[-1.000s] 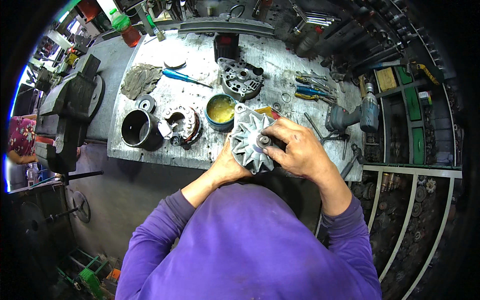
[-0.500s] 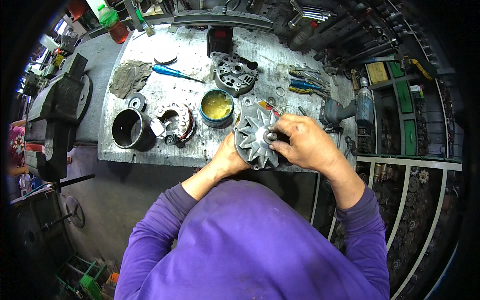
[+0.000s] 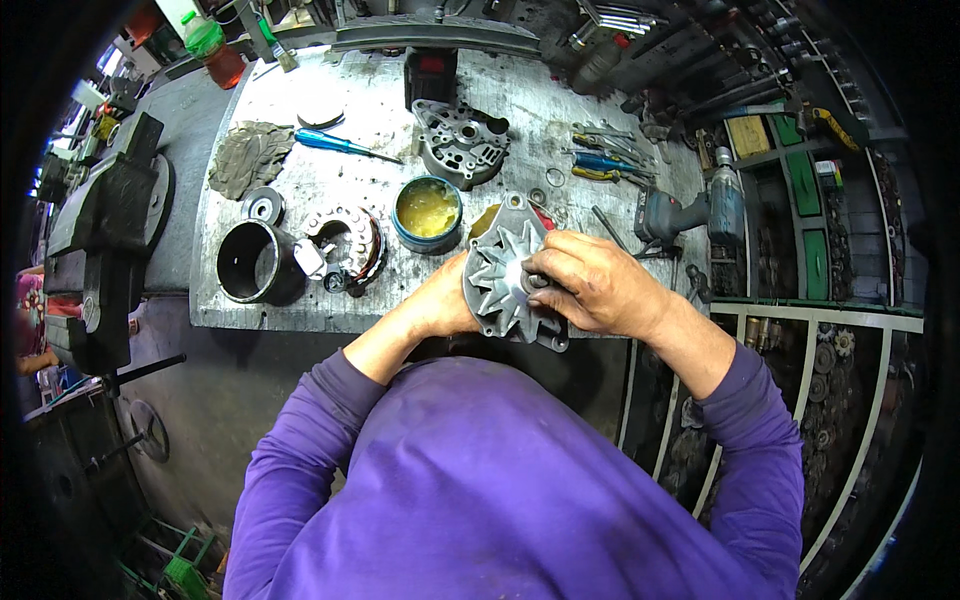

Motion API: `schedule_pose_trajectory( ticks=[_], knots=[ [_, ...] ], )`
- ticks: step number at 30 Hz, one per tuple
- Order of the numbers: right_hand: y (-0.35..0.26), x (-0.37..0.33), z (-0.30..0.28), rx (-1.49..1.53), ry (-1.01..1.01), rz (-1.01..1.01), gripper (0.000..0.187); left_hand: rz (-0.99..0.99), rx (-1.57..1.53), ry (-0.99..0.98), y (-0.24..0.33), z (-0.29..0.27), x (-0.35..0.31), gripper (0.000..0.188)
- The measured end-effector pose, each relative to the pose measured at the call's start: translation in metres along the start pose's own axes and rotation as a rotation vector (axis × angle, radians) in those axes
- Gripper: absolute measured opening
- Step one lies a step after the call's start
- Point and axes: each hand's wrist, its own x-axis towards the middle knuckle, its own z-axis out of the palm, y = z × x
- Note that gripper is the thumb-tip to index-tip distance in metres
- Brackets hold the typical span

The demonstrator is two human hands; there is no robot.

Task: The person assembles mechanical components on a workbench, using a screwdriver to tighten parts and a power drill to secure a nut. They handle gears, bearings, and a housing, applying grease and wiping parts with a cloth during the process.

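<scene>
A metal alternator rotor (image 3: pixel 500 285) with pointed claw poles faces up, seated in a grey alternator housing (image 3: pixel 515 204). Both are held above the bench's front edge. My left hand (image 3: pixel 441 300) supports the housing from the left and below, its fingers hidden behind it. With thumb and fingers, my right hand (image 3: pixel 605 285) pinches the rotor shaft end at the centre. Just behind stands an open tub of yellow grease (image 3: pixel 430 208). A second alternator housing (image 3: pixel 465 143) lies farther back. To the left are a stator-like ring with copper-coloured parts (image 3: pixel 342 240) and a dark metal cylinder (image 3: pixel 250 262).
On the bench (image 3: pixel 300 315) lie a blue screwdriver (image 3: pixel 340 145), a grey rag (image 3: pixel 250 160), a pulley (image 3: pixel 263 206) and pliers (image 3: pixel 600 173). A cordless impact driver (image 3: pixel 685 215) stands at right, beside a tool rack. A large vise (image 3: pixel 105 250) is at left.
The housing and rotor have turned somewhat clockwise, with the housing's upper lug swinging rightward. My right hand still grips the shaft. The whole view has shifted slightly.
</scene>
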Motion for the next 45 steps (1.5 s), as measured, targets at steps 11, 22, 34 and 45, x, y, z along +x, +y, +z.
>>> schedule_pose_trajectory(
  ticks=[11, 22, 34, 45],
  knots=[
    [-0.024, -0.003, 0.022, -0.088, 0.117, 0.421, 0.035, -0.003, 0.112, 0.250, 0.009, 0.028, -0.008, 0.050],
    [0.000, -0.012, -0.002, 0.106, 0.050, 0.207, 0.035, -0.043, -0.111, 0.107, 0.006, 0.009, 0.004, 0.051],
    [-0.032, -0.004, 0.036, 0.239, 0.365, 0.642, 0.027, -0.118, -0.023, 0.298, 0.003, 0.040, -0.009, 0.066],
    [-0.043, -0.010, 0.043, 0.306, 0.405, 0.534, 0.026, -0.556, -1.102, 0.341, 0.058, -0.018, -0.046, 0.095]
  ],
)
